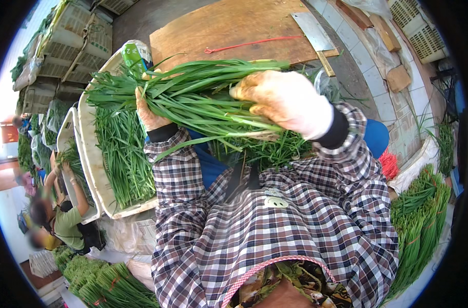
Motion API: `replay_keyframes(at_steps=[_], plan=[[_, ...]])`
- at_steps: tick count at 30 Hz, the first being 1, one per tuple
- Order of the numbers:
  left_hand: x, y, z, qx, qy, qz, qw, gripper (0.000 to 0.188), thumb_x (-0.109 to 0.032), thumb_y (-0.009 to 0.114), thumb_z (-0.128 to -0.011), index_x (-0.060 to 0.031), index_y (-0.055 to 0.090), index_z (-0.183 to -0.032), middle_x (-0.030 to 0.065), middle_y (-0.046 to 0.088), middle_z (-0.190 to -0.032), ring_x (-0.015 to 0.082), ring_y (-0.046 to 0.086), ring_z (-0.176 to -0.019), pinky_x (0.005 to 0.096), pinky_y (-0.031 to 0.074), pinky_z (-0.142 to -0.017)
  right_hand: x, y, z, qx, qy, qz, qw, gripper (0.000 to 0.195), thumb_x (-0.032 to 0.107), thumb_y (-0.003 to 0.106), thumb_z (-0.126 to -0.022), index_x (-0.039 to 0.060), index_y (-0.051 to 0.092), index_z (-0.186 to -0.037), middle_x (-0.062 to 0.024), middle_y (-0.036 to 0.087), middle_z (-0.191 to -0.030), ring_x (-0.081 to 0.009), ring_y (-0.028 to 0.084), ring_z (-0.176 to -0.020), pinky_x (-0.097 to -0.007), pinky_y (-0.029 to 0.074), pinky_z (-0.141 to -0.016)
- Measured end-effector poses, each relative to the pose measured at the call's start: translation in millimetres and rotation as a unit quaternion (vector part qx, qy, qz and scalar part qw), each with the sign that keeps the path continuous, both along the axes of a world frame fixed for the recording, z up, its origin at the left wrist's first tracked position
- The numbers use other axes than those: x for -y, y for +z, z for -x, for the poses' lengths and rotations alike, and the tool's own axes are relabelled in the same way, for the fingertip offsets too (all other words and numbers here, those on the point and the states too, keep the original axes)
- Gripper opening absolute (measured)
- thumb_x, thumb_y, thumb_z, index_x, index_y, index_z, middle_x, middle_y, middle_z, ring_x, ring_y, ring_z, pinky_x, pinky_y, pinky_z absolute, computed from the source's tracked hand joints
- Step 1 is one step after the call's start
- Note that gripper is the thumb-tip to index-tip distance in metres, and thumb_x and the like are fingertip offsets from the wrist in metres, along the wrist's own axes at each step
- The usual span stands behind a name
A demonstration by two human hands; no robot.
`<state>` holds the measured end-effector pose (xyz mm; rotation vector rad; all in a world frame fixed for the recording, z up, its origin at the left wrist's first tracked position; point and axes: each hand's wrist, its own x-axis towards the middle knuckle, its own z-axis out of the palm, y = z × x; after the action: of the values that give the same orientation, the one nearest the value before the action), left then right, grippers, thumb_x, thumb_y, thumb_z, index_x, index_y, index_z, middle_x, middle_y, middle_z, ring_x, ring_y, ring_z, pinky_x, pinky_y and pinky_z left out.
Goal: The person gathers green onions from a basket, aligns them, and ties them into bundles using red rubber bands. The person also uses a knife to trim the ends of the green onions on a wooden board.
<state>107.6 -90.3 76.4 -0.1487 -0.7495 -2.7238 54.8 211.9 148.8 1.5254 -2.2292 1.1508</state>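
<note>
My left hand [151, 113] is wrapped around a loose bunch of long green leafy stalks [187, 98], which look like garlic chives. The leaf tips stick out to the left and the pale stem ends point right. Over those stem ends is my right hand [284, 100], in a white glove stained brown at the fingers. Its fingertips are bent against the stalks, and blur hides whether they pinch any. More loose greens [276, 150] lie below the bunch, over my lap.
Ahead, a wooden board [226, 30] bears a red tie [253, 44] and a cleaver [315, 36]. Left stands a white crate [118, 213] of greens. Tied green bundles [422, 231] lie at right, others [110, 283] at lower left. A person [66, 223] works beyond the crates.
</note>
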Motion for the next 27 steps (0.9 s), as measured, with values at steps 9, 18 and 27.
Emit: replay_keyframes(at_steps=[9, 18, 27], plan=[[5.2, -1.3, -5.3, 0.001, 0.038, 0.043, 0.998, 0.041, -0.033, 0.055, -0.086, -0.0060, 0.053, -0.117, 0.0160, 0.054, -0.118, 0.0285, 0.051, -0.109, 0.0498, 0.041, -0.094, -73.4, 1.7, -5.7, 0.533, 0.008, 0.149, 0.833, 0.021, 0.004, 0.064, -0.078, -0.0021, 0.063, -0.098, -0.0098, 0.062, -0.088, -0.0148, 0.061, -0.077, -0.0236, 0.051, -0.068], [17.2, 2.4, -2.5, 0.022, 0.061, 0.028, 0.997, 0.041, -0.033, 0.055, -0.086, -0.0039, 0.052, -0.116, 0.0149, 0.056, -0.115, 0.0289, 0.056, -0.100, 0.0449, 0.047, -0.088, -101.3, -45.7, -14.3, 0.269, -0.218, -0.295, 0.891, 0.027, 0.011, 0.065, -0.076, 0.0016, 0.065, -0.101, -0.0147, 0.065, -0.085, -0.0161, 0.063, -0.073, -0.0275, 0.050, -0.067], [-5.2, 8.3, 1.1, 0.079, 0.040, 0.032, 0.996, 0.040, -0.033, 0.051, -0.088, -0.0023, 0.054, -0.114, 0.0146, 0.060, -0.109, 0.0265, 0.058, -0.096, 0.0412, 0.046, -0.088, 3.5, 0.2, -10.9, -0.047, -0.093, -0.129, 0.986, 0.043, 0.020, 0.068, -0.072, 0.0128, 0.058, -0.114, -0.0083, 0.059, -0.065, -0.0225, 0.057, -0.054, -0.0321, 0.047, -0.049]])
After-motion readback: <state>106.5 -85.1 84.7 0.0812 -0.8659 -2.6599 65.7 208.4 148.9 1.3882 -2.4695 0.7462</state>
